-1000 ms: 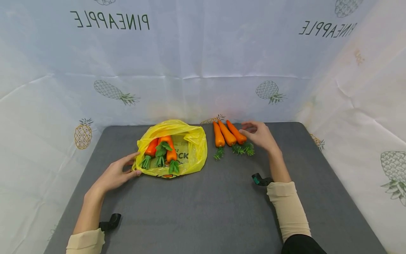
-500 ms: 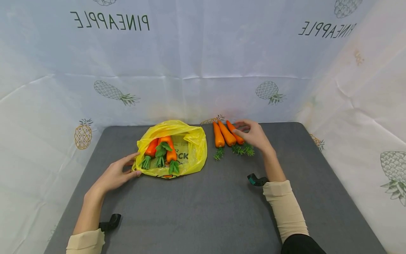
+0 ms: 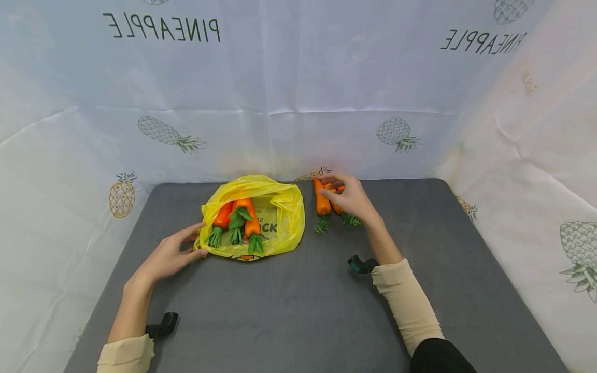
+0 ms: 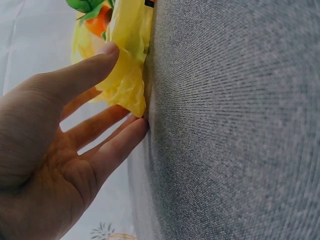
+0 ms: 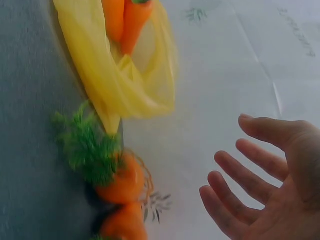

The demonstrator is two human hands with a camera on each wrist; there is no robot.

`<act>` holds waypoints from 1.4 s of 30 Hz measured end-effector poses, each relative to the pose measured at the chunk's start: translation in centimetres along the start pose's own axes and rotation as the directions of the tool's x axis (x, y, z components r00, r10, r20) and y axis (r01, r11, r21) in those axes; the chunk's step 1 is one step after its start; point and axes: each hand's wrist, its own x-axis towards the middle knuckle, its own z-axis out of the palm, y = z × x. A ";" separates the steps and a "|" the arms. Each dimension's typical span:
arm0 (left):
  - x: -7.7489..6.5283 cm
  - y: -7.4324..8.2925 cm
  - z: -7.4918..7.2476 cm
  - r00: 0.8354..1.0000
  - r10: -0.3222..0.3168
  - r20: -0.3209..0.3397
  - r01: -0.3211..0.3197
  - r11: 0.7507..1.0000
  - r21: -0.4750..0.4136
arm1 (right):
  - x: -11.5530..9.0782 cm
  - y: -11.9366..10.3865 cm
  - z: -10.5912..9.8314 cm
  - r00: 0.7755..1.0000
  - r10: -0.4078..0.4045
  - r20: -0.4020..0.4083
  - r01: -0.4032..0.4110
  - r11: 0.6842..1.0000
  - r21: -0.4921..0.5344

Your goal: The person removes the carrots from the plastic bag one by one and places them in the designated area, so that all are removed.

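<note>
My left hand (image 3: 170, 256) holds the left edge of a yellow plastic bag (image 3: 293, 223), thumb on the near side and fingers behind, as the left wrist view shows. Carrot-like orange-red vegetables (image 3: 224, 215) with green tops lie inside its open mouth. Right of the bag, my right hand (image 3: 351, 197) hovers above a group of carrots, fingers spread and loosely bent, nothing between them. The leftmost carrot (image 3: 322, 202) shows beside the fingertips. Another carrot (image 3: 336, 207) is partly covered by the hand, which hides most of the rest. Feathery green tops (image 5: 92, 147) appear in the right wrist view.
The grey tabletop (image 3: 280, 311) stretches in front of the bag and carrots. A white pineapple-print cloth (image 3: 298, 77) hangs behind the back edge and along both sides. Each wrist wears a black camera mount (image 3: 163, 326).
My right hand has moved left across the carrots, from beside the rightmost one to above the middle ones. The left hand and the bag have stayed in place.
</note>
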 end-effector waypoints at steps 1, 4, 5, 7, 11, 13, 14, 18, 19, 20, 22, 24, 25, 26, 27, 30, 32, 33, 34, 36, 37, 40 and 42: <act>0.0 0.0 0.0 1.000 -0.003 0.001 0.003 1.000 -0.001 | 0.1 -0.2 0.2 1.000 -0.006 0.008 0.006 1.000 -0.001; 0.0 0.0 0.0 1.000 -0.006 0.004 0.006 1.000 -0.002 | 0.4 -0.7 1.0 1.000 -0.008 0.026 0.008 1.000 0.005; 0.0 0.1 -0.1 1.000 -0.006 0.005 0.006 1.000 -0.002 | 0.5 -0.9 1.2 1.000 -0.008 0.029 0.008 1.000 0.009; 0.0 0.1 -0.1 1.000 -0.004 0.005 0.004 1.000 -0.002 | 0.7 -1.1 1.6 0.999 -0.013 0.034 0.013 1.000 0.014; 0.1 0.1 -0.2 1.000 -0.001 0.004 0.001 1.000 -0.001 | 0.9 -1.5 2.4 0.999 -0.033 0.039 0.033 0.999 0.007; 0.1 0.1 -0.2 1.000 -0.001 0.006 0.001 1.000 0.001 | 1.0 -1.7 2.8 0.998 -0.041 0.045 0.041 0.999 0.007; 0.1 0.1 -0.2 1.000 0.000 0.007 0.000 1.000 0.002 | 1.1 -1.8 3.0 0.998 -0.043 0.048 0.043 0.999 0.008; 0.2 0.1 -0.2 1.000 0.006 0.009 -0.006 1.000 0.003 | 1.2 -2.2 4.0 0.996 -0.048 0.070 0.047 0.999 0.024; 0.2 0.1 -0.2 1.000 0.007 0.008 -0.007 1.000 0.003 | 1.2 -2.4 4.3 0.996 -0.051 0.079 0.049 0.998 0.030; 0.2 0.1 -0.2 1.000 0.007 0.008 -0.007 1.000 0.004 | 1.3 -2.6 4.6 0.994 -0.054 0.090 0.052 0.998 0.032; 0.2 0.1 -0.2 1.000 0.006 0.008 -0.006 1.000 0.004 | 1.4 -2.9 5.3 0.991 -0.059 0.119 0.055 0.998 0.035; 0.2 0.0 -0.1 1.000 0.005 0.009 -0.005 1.000 0.005 | 1.5 -3.2 6.1 0.986 -0.069 0.151 0.063 0.997 0.040; 0.1 0.0 -0.1 1.000 0.005 0.008 -0.005 1.000 0.007 | 1.5 -3.3 6.5 0.983 -0.073 0.167 0.066 0.997 0.048; 0.1 0.0 -0.1 1.000 0.006 0.009 -0.006 1.000 0.005 | 1.6 -3.4 6.9 0.980 -0.079 0.182 0.071 0.996 0.054; 0.1 -0.1 -0.1 1.000 0.007 0.008 -0.007 1.000 0.004 | 1.6 -3.5 7.3 0.976 -0.089 0.199 0.079 0.995 0.060; 0.1 -0.1 0.0 1.000 0.006 0.008 -0.006 1.000 0.000 | 1.7 -3.8 8.6 0.961 -0.121 0.250 0.099 0.990 0.097; 0.1 0.0 -0.1 1.000 0.005 0.009 -0.005 1.000 0.000 | 1.8 -3.9 9.3 0.950 -0.140 0.278 0.112 0.987 0.115; 0.1 0.0 -0.1 1.000 0.003 0.009 -0.003 1.000 0.001 | 1.8 -3.9 9.7 0.945 -0.148 0.293 0.116 0.986 0.123; 0.1 0.0 -0.1 1.000 0.001 0.010 -0.001 1.000 0.000 | 1.9 -3.9 10.1 0.939 -0.155 0.307 0.119 0.984 0.133; 0.1 0.0 0.0 1.000 -0.001 0.011 0.001 1.000 -0.001 | 1.9 -3.9 10.8 0.931 -0.162 0.327 0.122 0.983 0.139; 0.1 0.0 0.0 1.000 -0.001 0.011 0.001 1.000 -0.002 | 1.9 -3.9 11.1 0.927 -0.166 0.337 0.124 0.982 0.144; 0.0 0.0 0.0 1.000 0.003 0.008 -0.003 1.000 -0.002 | 1.9 -4.0 11.8 0.917 -0.174 0.359 0.126 0.980 0.152; 0.0 0.0 -0.1 1.000 0.008 0.005 -0.008 1.000 0.000 | 1.9 -4.0 12.2 0.915 -0.177 0.364 0.126 0.979 0.160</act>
